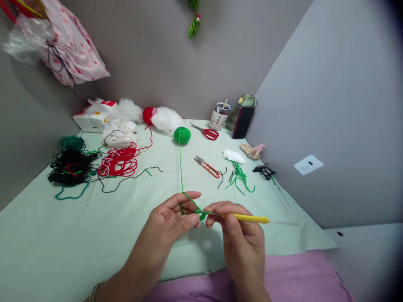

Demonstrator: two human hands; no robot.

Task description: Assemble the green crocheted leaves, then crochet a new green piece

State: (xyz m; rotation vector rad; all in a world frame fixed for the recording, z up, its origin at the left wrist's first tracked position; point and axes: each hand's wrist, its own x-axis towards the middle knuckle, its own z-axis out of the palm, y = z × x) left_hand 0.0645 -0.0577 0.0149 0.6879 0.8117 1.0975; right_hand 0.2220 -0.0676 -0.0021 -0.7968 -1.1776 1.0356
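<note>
My left hand (171,222) pinches a small green crochet piece (202,215) between thumb and fingers, with green yarn (181,167) running over its raised index finger. That strand leads back to a green yarn ball (182,135) on the table. In my right hand (241,235) is a crochet hook (247,218) with a yellow handle, gripped like a pen. Its metal tip reaches left to the green piece and touches it; the exact stitch is too small to make out. Both hands are close together above the table's front part.
Orange thread snips (208,167) and red-handled scissors (206,132) lie beyond my hands. Green yarn scraps (239,178) are at the right. Tangled black yarn (74,166) and red yarn (119,161) lie left. White stuffing (165,118), a pen cup (220,116) and a phone (243,121) line the back.
</note>
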